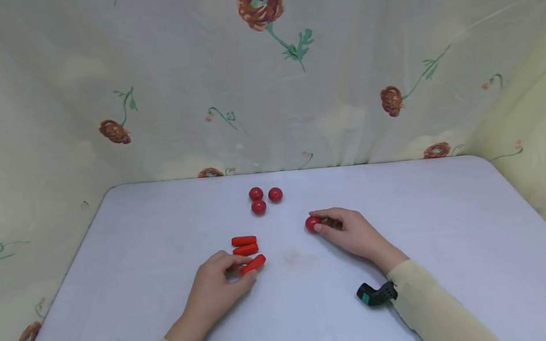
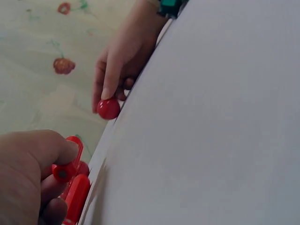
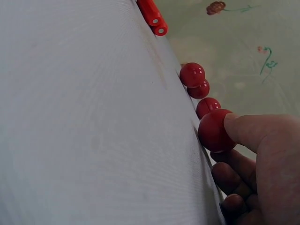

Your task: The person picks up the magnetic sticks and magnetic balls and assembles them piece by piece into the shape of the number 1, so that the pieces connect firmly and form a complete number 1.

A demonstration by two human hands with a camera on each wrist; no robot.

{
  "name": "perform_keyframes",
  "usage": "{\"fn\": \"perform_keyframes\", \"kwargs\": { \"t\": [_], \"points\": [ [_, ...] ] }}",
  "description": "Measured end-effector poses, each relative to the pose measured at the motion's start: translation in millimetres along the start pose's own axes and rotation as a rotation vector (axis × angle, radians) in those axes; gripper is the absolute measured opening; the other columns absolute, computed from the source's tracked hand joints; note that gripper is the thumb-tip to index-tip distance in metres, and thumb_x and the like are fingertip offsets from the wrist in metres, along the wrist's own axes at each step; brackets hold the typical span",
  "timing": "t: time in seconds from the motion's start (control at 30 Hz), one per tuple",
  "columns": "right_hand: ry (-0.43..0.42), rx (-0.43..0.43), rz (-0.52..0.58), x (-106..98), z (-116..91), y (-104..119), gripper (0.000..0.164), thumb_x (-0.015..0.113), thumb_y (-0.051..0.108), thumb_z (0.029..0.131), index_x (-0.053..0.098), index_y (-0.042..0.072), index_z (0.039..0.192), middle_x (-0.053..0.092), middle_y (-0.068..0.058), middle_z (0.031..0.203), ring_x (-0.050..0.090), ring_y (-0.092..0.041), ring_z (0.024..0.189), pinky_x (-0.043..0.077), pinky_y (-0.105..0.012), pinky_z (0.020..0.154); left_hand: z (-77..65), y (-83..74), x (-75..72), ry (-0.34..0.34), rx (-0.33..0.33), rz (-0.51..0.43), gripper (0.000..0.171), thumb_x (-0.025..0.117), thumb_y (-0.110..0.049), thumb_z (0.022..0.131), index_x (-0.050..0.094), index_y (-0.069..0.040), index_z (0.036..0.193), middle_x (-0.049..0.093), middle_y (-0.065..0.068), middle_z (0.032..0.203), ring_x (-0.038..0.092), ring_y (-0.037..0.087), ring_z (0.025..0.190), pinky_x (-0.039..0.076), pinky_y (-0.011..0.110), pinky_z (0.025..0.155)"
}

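Note:
My left hand (image 1: 218, 286) pinches a short red plastic rod (image 1: 253, 264) between thumb and fingers; the left wrist view shows a dark spot in the round end of this rod (image 2: 63, 172). Just beyond it, two similar red rods (image 1: 244, 245) lie side by side on the white table. A glossy red ball (image 1: 312, 224) is held by my right hand (image 1: 350, 232), with the thumb pressed on its side in the right wrist view. The other fingers (image 3: 234, 180) of that hand curl below the ball.
Three more red balls (image 1: 258, 207) are grouped on the white table (image 1: 357, 322), farther back than both hands. A floral curtain (image 1: 178, 90) hangs behind the table's back edge and along its sides. Black wrist devices (image 1: 376, 294) sit at both sleeves.

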State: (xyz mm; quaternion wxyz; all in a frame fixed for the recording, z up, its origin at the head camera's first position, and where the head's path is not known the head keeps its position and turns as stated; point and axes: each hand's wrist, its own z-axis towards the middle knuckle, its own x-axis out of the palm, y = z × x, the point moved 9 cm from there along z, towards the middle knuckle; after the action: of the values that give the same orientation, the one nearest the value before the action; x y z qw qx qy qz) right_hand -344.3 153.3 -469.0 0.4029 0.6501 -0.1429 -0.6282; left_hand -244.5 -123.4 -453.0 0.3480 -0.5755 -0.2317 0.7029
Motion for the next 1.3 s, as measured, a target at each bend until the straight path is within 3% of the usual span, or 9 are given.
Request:
{"fn": "perform_keyframes", "kwargs": {
  "t": [0.2, 0.43, 0.9, 1.3],
  "points": [
    [0.001, 0.006, 0.025, -0.4, -0.4, -2.3, 0.037, 0.066, 0.043, 0.094, 0.067, 0.028, 0.128, 0.065, 0.01, 0.114, 0.056, -0.017, 0.094, 0.048, -0.038, 0.085, 1.8, -11.7, 11.9, -0.019, 0.013, -0.058, 0.023, 0.085, -0.025, 0.079, 0.076, -0.022, 0.101, 0.061, -0.013, 0.09, 0.058, 0.005, 0.077, 0.053, 0.026, 0.069],
    [-0.003, 0.012, -0.001, -2.1, -1.2, -5.4, 0.039, 0.065, 0.046, 0.094, 0.066, 0.03, 0.129, 0.066, 0.007, 0.116, 0.056, -0.017, 0.094, 0.048, -0.037, 0.083, 7.6, -24.8, 30.3, -0.014, 0.037, -0.1, 0.02, 0.083, -0.026, 0.081, 0.076, -0.021, 0.099, 0.058, -0.012, 0.084, 0.057, 0.006, 0.071, 0.051, 0.024, 0.065],
    [0.004, 0.019, 0.023, 0.2, -1.7, -5.7, 0.042, 0.064, 0.05, 0.093, 0.066, 0.031, 0.13, 0.066, 0.007, 0.117, 0.057, -0.015, 0.097, 0.05, -0.037, 0.085, 20.5, -40.5, 52.6, 0.021, 0.033, -0.048, 0.023, 0.08, -0.031, 0.083, 0.077, -0.018, 0.102, 0.057, -0.011, 0.075, 0.054, 0.006, 0.068, 0.047, 0.025, 0.061],
    [0.002, 0.014, 0.017, 0.8, 0.0, -2.0, 0.038, 0.065, 0.047, 0.094, 0.067, 0.029, 0.128, 0.066, 0.006, 0.113, 0.057, -0.017, 0.093, 0.05, -0.036, 0.08, 29.8, -47.5, 64.4, 0.006, 0.049, 0.001, 0.024, 0.08, -0.031, 0.084, 0.076, -0.017, 0.104, 0.056, -0.009, 0.075, 0.052, 0.006, 0.067, 0.047, 0.023, 0.059]
  ]
}}
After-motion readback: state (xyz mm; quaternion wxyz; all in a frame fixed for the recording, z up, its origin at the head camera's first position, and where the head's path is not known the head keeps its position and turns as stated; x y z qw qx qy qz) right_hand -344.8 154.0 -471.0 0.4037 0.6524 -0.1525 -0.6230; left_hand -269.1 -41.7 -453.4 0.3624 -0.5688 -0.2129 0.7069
